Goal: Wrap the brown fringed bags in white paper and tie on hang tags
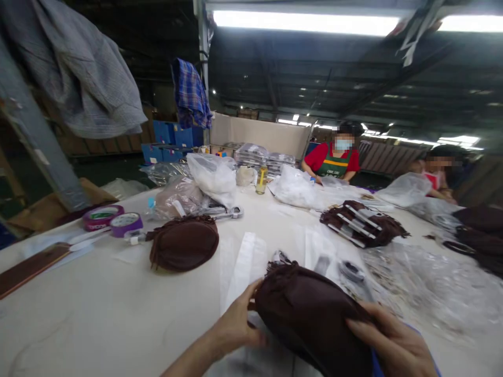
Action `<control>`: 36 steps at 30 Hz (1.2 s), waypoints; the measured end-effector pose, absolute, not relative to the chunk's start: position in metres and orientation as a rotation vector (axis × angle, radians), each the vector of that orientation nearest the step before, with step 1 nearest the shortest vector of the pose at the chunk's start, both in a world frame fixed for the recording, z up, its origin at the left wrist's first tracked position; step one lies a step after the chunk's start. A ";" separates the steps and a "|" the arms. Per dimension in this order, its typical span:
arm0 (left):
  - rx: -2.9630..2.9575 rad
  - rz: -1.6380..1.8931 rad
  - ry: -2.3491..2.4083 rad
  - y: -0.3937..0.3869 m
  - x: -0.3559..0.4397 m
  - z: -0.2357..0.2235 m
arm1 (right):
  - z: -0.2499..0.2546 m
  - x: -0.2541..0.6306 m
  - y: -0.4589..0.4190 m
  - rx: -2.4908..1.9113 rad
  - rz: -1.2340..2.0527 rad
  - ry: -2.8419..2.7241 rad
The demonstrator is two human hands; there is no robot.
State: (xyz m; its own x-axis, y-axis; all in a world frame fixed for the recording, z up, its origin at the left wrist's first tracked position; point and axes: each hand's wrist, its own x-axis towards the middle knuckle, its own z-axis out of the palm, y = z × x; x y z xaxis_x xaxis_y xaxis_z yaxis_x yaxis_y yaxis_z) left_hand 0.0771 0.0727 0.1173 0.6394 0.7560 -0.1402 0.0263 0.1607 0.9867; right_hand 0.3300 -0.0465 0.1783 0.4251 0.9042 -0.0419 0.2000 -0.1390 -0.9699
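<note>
A dark brown, soft rounded bag [314,309] with short fringe at its far left end is between my hands, above the white table. My left hand [238,317] is curled at its left end, fingers partly behind it and thumb below. My right hand [393,335] grips the right end, thumb on top. Under the bag lie flat white plastic sleeves [245,262]. Just beyond it sits a grey ring-shaped item [351,272] in clear wrapping. A similar brown fringed bag [184,243] rests on the table to the left.
Rolls of tape [126,224] and a brown phone-like slab [35,267] lie left. Further back stand stuffed plastic bags [214,178] and a yellowish bottle [261,180]. Right are a brown fringed bundle with white strips [361,224] and crumpled clear plastic [440,277]. Two people [334,157] work across the table.
</note>
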 end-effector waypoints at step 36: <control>2.110 0.787 1.092 0.016 -0.017 0.125 | 0.117 0.245 -0.079 -1.583 0.505 -1.444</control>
